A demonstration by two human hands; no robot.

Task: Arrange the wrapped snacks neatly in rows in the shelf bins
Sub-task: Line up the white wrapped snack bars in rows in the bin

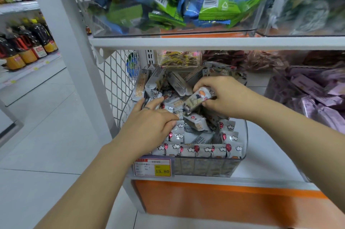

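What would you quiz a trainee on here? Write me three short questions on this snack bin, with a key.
1. Pick one: the right hand holds A) a bottle, B) a wrapped snack packet, C) a green pouch.
2. True or false: the front packets in the clear bin stand side by side in a row.
3. Fill in: the price tag on the bin's front reads ____.
Key: 1 B; 2 true; 3 15.80.
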